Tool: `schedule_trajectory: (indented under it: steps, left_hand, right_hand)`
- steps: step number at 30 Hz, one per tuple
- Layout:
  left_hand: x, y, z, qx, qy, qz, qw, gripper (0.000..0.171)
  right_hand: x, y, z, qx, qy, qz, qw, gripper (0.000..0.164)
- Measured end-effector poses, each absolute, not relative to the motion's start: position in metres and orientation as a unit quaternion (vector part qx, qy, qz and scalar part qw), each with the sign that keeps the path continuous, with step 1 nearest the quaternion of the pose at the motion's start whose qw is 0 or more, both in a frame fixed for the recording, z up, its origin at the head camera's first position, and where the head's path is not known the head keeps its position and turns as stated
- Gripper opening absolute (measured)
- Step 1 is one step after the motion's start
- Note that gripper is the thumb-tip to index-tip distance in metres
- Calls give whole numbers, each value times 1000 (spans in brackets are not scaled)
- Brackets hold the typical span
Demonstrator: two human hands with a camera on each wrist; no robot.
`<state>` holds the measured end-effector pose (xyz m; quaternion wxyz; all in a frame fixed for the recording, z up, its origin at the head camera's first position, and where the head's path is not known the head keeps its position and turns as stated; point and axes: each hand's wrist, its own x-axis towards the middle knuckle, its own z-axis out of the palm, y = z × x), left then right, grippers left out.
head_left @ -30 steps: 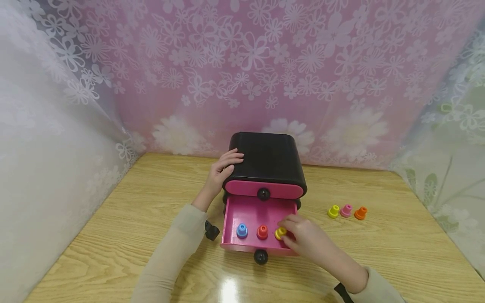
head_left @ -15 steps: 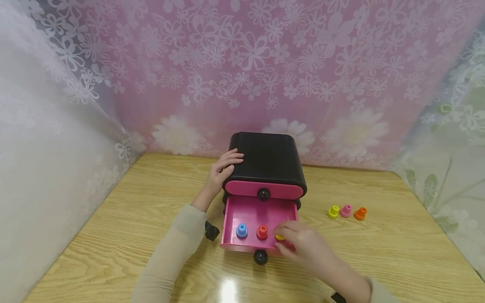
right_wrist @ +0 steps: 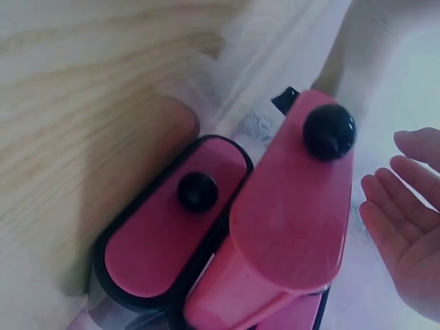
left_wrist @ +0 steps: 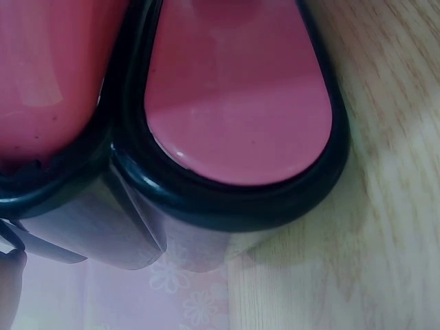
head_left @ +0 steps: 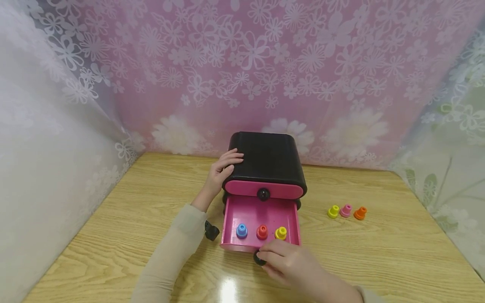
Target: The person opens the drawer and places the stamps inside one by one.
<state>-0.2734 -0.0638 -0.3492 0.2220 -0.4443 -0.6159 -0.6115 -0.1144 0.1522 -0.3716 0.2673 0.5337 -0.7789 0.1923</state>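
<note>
Head view first: where's the pink drawer (head_left: 265, 212)?

Pulled out at 6 o'clock of the black cabinet (head_left: 267, 158), below the closed top drawer (head_left: 242, 188). Clock as the person sees it.

Contents?

Three pegs upright near the front. Red peg (head_left: 262, 232) mid, blue peg (head_left: 241, 231) at its 9, yellow peg (head_left: 281, 233) at its 3. Three more on the desk (head_left: 398, 227), cabinet's 4 o'clock, close-set row: lime peg (head_left: 333, 212), pink peg (head_left: 345, 211), orange peg (head_left: 360, 213).

And the hands?

Left hand (head_left: 221, 166) at the cabinet's 9 o'clock. Fingers extended over the top edge, resting, grasping nothing. Palm contact: can't tell from here.

Right hand (head_left: 293, 265)?

At the drawer's black knob (right_wrist: 329, 132), on its 3 o'clock side. Fingertips overlap the knob in head view, but right wrist view has the fingers loosely extended with a gap to it. Nothing held.

Top drawer's knob?

Round, black, 12 o'clock from that one.
</note>
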Motion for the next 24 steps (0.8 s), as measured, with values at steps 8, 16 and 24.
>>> schedule_trajectory:
  steps: [8, 16, 24]
  left_hand:
    - [-272, -64, -348, -441, -616, -615, 222, 26]
    - [-285, -65, -361, -446, -609, -617, 223, 26]
    - [-273, -64, -350, -437, -618, -615, 220, 25]
  right_hand:
    - [-113, 150, -378, 562, -780, 160, 225, 21]
    - [-113, 150, -382, 579, -772, 94, 246, 31]
    - [-112, 151, -383, 598, -763, -4, 247, 47]
